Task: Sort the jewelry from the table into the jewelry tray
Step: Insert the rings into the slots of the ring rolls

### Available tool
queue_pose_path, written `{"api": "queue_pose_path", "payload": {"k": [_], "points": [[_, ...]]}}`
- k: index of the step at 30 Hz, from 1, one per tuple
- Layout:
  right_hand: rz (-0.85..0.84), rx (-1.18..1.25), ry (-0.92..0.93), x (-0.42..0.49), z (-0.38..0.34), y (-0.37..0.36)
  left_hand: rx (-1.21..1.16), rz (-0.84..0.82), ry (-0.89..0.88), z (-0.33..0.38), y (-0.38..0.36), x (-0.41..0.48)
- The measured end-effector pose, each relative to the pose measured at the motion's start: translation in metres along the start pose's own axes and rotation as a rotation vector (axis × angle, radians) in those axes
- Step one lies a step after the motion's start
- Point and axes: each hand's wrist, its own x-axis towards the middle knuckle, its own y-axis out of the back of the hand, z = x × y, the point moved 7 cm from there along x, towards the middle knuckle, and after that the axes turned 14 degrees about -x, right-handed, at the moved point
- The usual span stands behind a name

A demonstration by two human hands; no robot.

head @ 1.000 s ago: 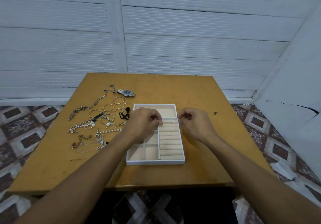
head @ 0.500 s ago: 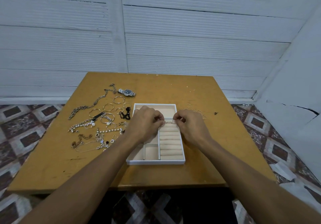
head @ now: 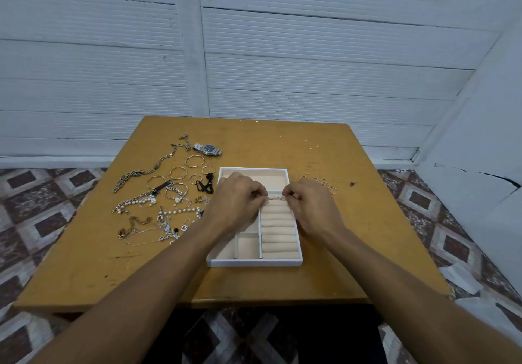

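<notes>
Orange desk, white boards behind. Centre frame, the white jewelry tray runs lengthwise, near to far. Over its ring rolls, left hand and right hand, each grip pinching a fine jewelry piece stretched left to right. Loose jewelry sits left of the tray, small rings to its upper right.

Left hand and right hand meet over the white jewelry tray, pinching thin rings above the ring rolls. Loose rings lie right of the tray; watch, chains, bangles, pearls lie left on the wooden table.
</notes>
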Motion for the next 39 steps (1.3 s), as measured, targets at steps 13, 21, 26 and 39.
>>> {"api": "queue_pose_path", "payload": {"k": [13,21,26,39], "points": [[-0.051,-0.027,-0.001,-0.011,0.005,-0.007,-0.005,0.004,-0.011,-0.002,0.001,-0.001],[-0.061,0.015,-0.031,-0.011,0.007,-0.005,0.013,0.018,-0.018,0.0,0.001,-0.001],[-0.013,0.13,-0.08,-0.015,0.013,0.006,0.024,0.035,-0.054,0.0,-0.003,-0.003],[-0.032,0.126,-0.17,-0.018,0.032,0.003,0.196,0.051,-0.288,0.01,-0.002,-0.012]]}}
